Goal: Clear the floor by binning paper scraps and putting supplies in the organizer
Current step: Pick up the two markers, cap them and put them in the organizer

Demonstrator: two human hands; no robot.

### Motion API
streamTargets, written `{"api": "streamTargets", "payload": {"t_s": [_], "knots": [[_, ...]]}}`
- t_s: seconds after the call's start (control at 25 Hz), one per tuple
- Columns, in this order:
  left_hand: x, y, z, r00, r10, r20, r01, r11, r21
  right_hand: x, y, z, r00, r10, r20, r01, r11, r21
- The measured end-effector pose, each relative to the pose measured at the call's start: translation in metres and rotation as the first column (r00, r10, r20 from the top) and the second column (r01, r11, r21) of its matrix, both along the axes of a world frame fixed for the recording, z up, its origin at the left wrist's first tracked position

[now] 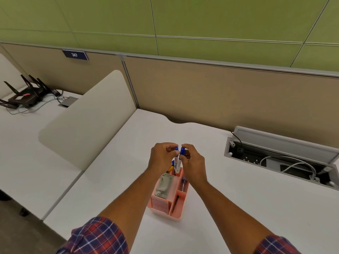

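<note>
Hands: two, left hand (161, 156) and right hand (194, 162). Blue-capped markers (176, 159): two. Pink organizer (159, 204): one. Black router (23, 98): one. Open cable tray (227, 149): one. Number plate (74, 55): one.

Bare surface (238, 208) lies open to both sides of the organizer (158, 205) and beyond it. Markers (177, 163) crowd its far compartment. A divider panel (88, 121) walls my left; an open cable tray (227, 148) sits well to my right.

organizer (171, 200) on desk (238, 208), markers (177, 163) inside
</note>
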State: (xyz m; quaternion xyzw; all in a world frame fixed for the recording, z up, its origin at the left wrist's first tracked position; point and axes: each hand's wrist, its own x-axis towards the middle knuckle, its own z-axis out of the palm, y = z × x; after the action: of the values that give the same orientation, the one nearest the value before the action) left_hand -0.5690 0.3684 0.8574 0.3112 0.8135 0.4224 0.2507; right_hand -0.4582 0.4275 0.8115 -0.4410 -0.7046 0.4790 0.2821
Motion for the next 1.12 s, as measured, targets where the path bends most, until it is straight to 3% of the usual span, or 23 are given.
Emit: {"api": "streamTargets", "payload": {"t_s": [0.16, 0.48, 0.72, 0.8, 0.92, 1.12], "knots": [[-0.007, 0.002, -0.022, 1.0, -0.011, -0.015, 0.011, 0.999, -0.048, -0.005, 0.0, -0.02, 0.999, 0.041, 0.019, -0.04, 0.998, -0.056], [-0.006, -0.004, -0.055, 0.997, -0.051, -0.066, 0.038, 0.982, -0.186, 0.0, 0.002, -0.051, 0.965, 0.118, 0.235, -0.129, 0.991, 0.029], [-0.005, -0.014, -0.058, 0.968, -0.153, -0.199, 0.099, 0.961, -0.258, 0.008, -0.007, -0.055, 0.961, 0.088, 0.261, -0.101, 0.994, 0.04], [0.0, -0.021, -0.057, 0.933, -0.19, -0.305, 0.088, 0.944, -0.319, 0.018, -0.013, -0.051, 0.946, 0.088, 0.311, -0.118, 0.99, 0.08], [0.016, -0.042, -0.059, 0.852, -0.247, -0.463, 0.065, 0.925, -0.373, 0.036, -0.032, -0.05, 0.857, 0.132, 0.499, -0.289, 0.923, 0.252], [0.052, -0.107, -0.061, 0.728, -0.396, -0.559, 0.149, 0.888, -0.434, 0.08, -0.091, -0.041, 0.838, 0.1, 0.536, -0.313, 0.893, 0.323]]}}
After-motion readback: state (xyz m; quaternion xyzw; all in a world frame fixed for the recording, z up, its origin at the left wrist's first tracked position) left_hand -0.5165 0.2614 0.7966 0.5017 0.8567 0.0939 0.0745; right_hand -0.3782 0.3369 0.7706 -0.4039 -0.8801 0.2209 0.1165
